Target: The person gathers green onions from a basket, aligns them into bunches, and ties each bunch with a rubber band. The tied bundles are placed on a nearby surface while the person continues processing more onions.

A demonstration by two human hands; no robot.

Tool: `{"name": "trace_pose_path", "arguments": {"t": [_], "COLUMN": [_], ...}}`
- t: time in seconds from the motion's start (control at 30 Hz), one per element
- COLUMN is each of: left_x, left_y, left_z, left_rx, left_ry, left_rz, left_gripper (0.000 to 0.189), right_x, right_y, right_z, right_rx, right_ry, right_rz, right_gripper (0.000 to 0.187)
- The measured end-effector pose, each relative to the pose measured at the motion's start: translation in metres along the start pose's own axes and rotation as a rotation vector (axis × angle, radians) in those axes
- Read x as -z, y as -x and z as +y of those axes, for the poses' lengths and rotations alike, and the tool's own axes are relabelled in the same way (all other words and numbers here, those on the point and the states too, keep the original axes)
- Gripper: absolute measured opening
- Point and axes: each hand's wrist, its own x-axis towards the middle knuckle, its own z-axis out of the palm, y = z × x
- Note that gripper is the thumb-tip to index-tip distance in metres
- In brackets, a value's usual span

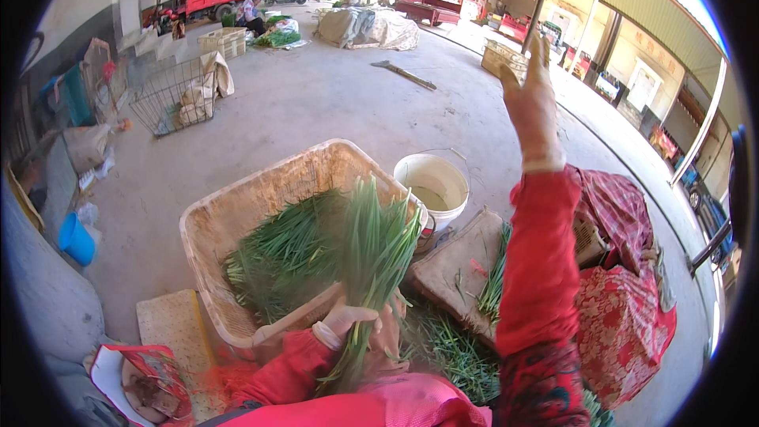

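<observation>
My left hand (pixel 348 316), in a pale glove, is closed around the lower part of a bunch of long green leafy stalks (pixel 373 237), whose tips point upward. Raised far out at the right is my right hand (pixel 531 98), also gloved, with its fingers apart and nothing in it. A large worn plastic basket (pixel 213 213) stands before me, with more green stalks (pixel 296 237) lying in it. To my right, several stalks (pixel 493 284) rest on a cloth-covered surface (pixel 459 261), and loose green leaves (pixel 456 350) lie below it.
A white bucket (pixel 436 181) with some liquid stands behind the basket. Cloth-covered things (pixel 619 320) are at the right. A speckled board (pixel 172 326) and a blue bucket (pixel 77 239) lie left. Farther off are a wire basket (pixel 178 98), a tarp-covered heap (pixel 367 28) and seated people.
</observation>
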Motion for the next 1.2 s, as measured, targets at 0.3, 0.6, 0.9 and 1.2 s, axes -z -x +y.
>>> {"name": "trace_pose_path", "arguments": {"t": [0.3,0.6,0.9,1.2], "left_x": [-0.007,-0.072,-0.114,-0.036], "left_y": [0.015,0.019,0.042,0.06], "left_z": [0.009,-0.029,-0.043,0.043], "left_rx": [0.034,0.295,0.42,0.176], "left_ry": [-0.006,-0.138,-0.062,-0.232], "left_rz": [-0.005,-0.228,-0.244,0.208], "left_gripper": [0.038,0.055,0.061,0.024], "right_x": [0.104,0.197,0.229,0.103], "right_y": [0.228,0.311,0.313,0.195], "right_z": [0.026,-0.034,-0.023,0.026], "right_rx": [-0.764,-1.312,-1.277,-0.726], "right_ry": [-0.628,-1.503,-1.408,-1.051], "right_rz": [-0.867,-0.685,-0.84,-0.847], "right_gripper": [0.049,0.041,0.042,0.03]}}
